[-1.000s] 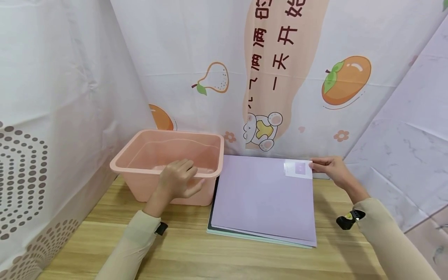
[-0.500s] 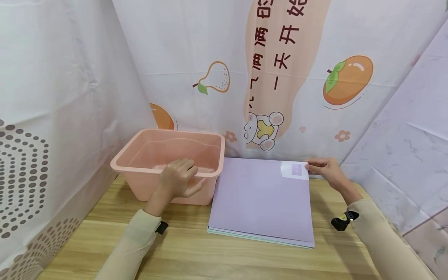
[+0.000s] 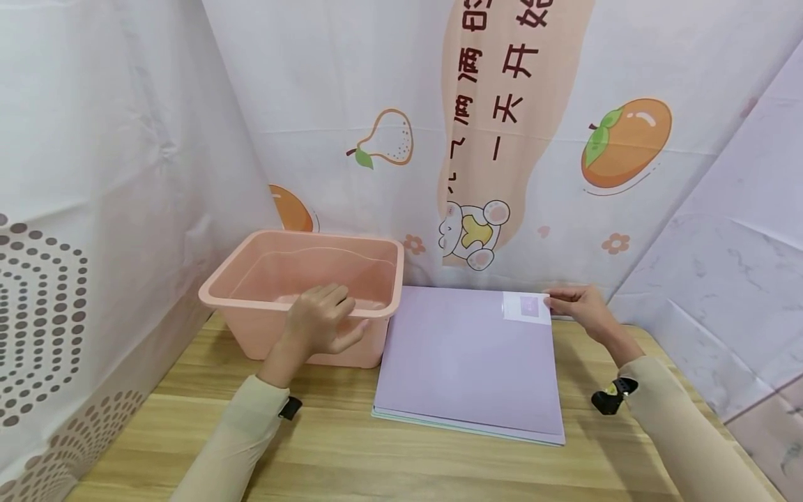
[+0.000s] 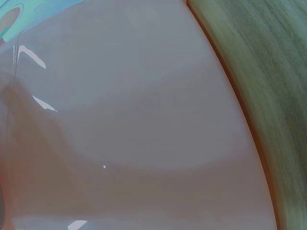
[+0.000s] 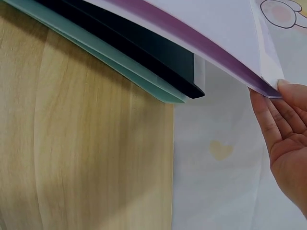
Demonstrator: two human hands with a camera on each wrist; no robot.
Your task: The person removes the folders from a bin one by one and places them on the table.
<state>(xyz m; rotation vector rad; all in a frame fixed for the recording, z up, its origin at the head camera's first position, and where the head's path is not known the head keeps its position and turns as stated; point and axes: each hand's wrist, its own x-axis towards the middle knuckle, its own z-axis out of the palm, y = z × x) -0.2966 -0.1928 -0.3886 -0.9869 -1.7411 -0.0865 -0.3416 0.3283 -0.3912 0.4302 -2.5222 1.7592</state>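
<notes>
In the head view my left hand (image 3: 318, 319) holds the front rim of a pink plastic basin (image 3: 301, 240), fingers bent over the edge and thumb outside. The left wrist view shows mostly the basin's smooth wall (image 4: 158, 96). My right hand (image 3: 585, 307) pinches the far right corner of a light purple file folder (image 3: 467, 362), beside its white label. Seen from the right wrist, that corner is lifted. Under it lie a dark folder (image 5: 158, 60) and a mint green folder (image 5: 110, 60), apart from it at this end.
Everything stands on a wood-grain table (image 3: 376, 464). A printed white curtain (image 3: 351, 84) hangs right behind the basin and folders, with more cloth at both sides. The basin stands close against the folders' left side.
My right hand has shifted the purple folder slightly left and nearer, so it covers the dark folder's left edge in the head view. My left hand and the basin stay put.
</notes>
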